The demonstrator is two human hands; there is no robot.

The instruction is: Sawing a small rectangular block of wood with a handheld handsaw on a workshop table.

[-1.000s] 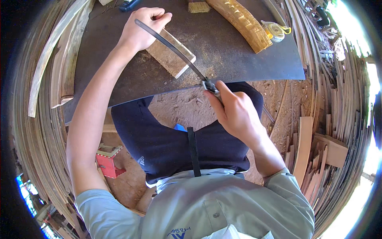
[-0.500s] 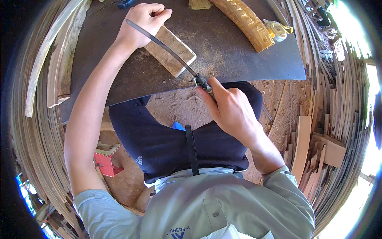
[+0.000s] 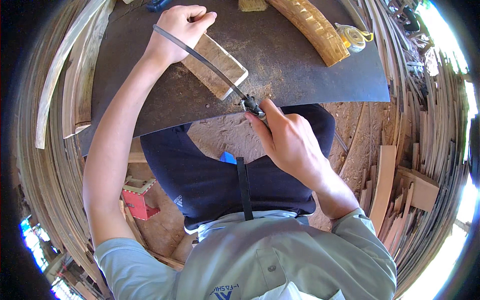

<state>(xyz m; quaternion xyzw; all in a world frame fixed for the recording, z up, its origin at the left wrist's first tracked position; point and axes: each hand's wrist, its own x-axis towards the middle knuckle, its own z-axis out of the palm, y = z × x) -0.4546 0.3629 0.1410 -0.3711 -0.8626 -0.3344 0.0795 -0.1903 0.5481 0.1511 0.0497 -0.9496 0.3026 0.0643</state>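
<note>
My right hand (image 3: 295, 142) is closed round the handle of a hacksaw (image 3: 202, 59), whose slim dark metal frame slants away to the far left. The frame passes over a short wooden block (image 3: 212, 65) and over my left wrist. My left hand (image 3: 181, 31) is curled in at the block's far end, gripping it; the fingertips are hidden. The block lies on a dark tabletop (image 3: 305, 85), its near end close to the table's front edge. The blade is hidden beneath the frame.
A curved, carved wooden piece (image 3: 312, 32) and a yellow-clear tape measure (image 3: 354, 38) lie at the far right. Sawdust (image 3: 270, 67) is scattered beside the block. Long boards (image 3: 80, 75) lean at the left. A red stool (image 3: 140, 202) stands low left; stacked timber (image 3: 425, 140) lines the right.
The hacksaw has shifted slightly to the left over the block. My left hand keeps its grip. The whole view has moved a little.
</note>
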